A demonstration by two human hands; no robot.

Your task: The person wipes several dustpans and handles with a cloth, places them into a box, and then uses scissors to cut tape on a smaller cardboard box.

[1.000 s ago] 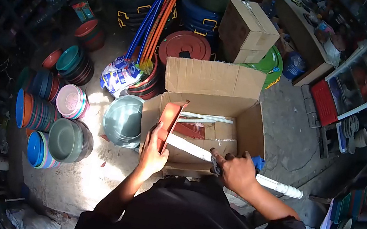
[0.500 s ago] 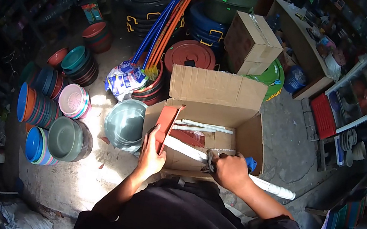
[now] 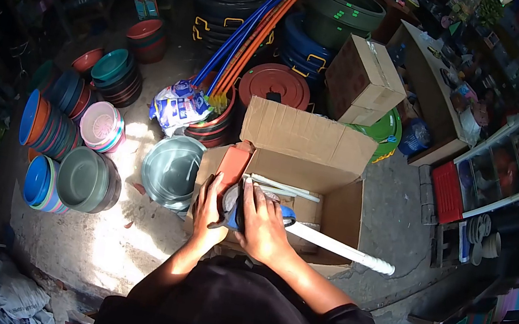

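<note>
My left hand [image 3: 206, 216] is wrapped round the near side of a reddish-brown dustpan [image 3: 232, 170], tilted up over the left side of an open cardboard box [image 3: 310, 129]. From it a long white handle [image 3: 345, 249] runs to the right, ending in a ridged grip past the box's edge. My right hand [image 3: 264, 227] is closed over a blue-and-grey object [image 3: 237, 216] pressed against the dustpan; its kind I cannot tell. Part of it, and the joint of dustpan and handle, lie hidden under my fingers. Inside the box are more white handles [image 3: 289, 189].
Left of the box stands a grey-green basin [image 3: 169, 170], with stacked pots [image 3: 89, 181] beyond. Behind are blue and orange poles [image 3: 254, 36], a red lidded bin [image 3: 276, 86] and a closed carton [image 3: 365, 83]. A red-framed glass case [image 3: 498, 169] stands right.
My right hand has moved left along the white handle to the dustpan, bringing the blue-and-grey object against it. The dustpan has turned to show more of its broad face.
</note>
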